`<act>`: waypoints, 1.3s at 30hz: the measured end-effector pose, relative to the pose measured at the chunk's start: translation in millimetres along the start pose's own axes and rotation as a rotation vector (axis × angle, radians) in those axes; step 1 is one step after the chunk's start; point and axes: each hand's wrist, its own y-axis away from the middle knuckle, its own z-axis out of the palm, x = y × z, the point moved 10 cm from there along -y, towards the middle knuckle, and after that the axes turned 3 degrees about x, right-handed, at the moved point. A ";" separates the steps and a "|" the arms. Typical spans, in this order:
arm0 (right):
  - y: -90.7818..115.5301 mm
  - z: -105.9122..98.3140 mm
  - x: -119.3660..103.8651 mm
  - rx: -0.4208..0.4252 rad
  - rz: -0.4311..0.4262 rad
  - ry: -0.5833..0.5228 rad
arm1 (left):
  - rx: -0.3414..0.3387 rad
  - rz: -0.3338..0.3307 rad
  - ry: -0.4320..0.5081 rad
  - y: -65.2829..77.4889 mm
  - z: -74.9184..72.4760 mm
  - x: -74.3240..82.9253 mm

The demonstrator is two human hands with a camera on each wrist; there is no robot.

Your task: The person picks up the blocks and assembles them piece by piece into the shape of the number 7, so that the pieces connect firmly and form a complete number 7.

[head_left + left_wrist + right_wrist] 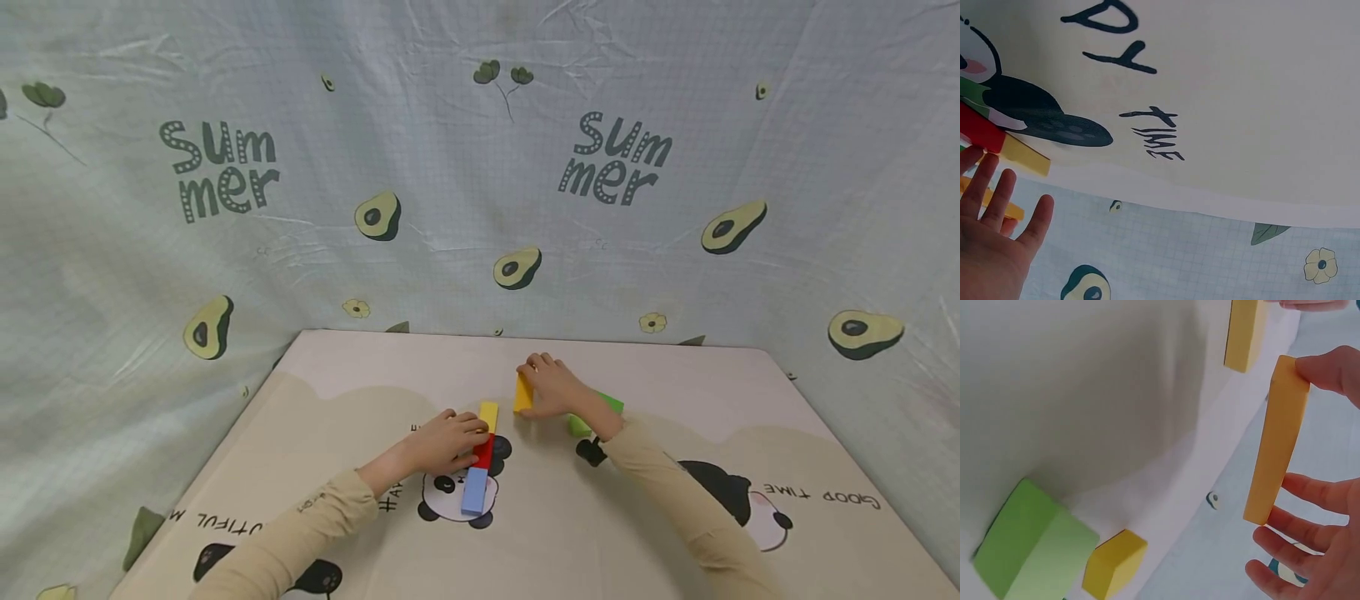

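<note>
A yellow block, a red block and a blue block lie end to end in a row on the table. My left hand rests at the row, fingertips on the red block; in the left wrist view its fingers are extended and spread. To the right of the row, my right hand grips an orange-yellow block by its two ends, thumb at one and fingers at the other. Its long face shows plainly in the right wrist view.
Right of the held block, a green block sits partly behind my right forearm. Beside it in the right wrist view stands another yellow block. A printed cloth hangs behind the table's far edge.
</note>
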 end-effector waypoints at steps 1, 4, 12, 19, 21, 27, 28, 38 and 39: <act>-1.7 -0.1 -1.0 0.003 0.000 -0.003 | 0.001 -0.001 0.001 -0.1 -0.1 0.1; -6.0 -1.3 -4.1 0.012 0.001 -0.027 | -0.002 -0.007 0.006 -0.2 0.7 -0.3; -17.0 0.5 -6.1 0.022 0.021 -0.033 | -0.018 -0.019 0.011 -0.8 2.1 -1.0; -26.6 3.6 -10.1 0.045 0.026 -0.044 | -0.019 -0.021 0.022 -0.4 1.8 -2.2; -29.6 5.8 -10.1 0.046 0.037 -0.046 | -0.012 -0.019 0.027 -0.6 1.2 -2.5; -36.2 12.7 -8.2 0.050 0.068 -0.075 | 0.003 -0.010 0.046 -1.7 -0.2 -3.0; -37.0 13.3 -7.9 0.054 0.069 -0.085 | 0.005 -0.010 0.049 -2.1 -0.4 -3.3; -44.2 26.6 -1.8 0.048 0.101 -0.117 | 0.034 -0.009 0.055 -10.0 -5.2 -5.6; -44.6 28.2 -1.2 0.044 0.104 -0.120 | 0.032 -0.011 0.060 -10.4 -4.8 -5.8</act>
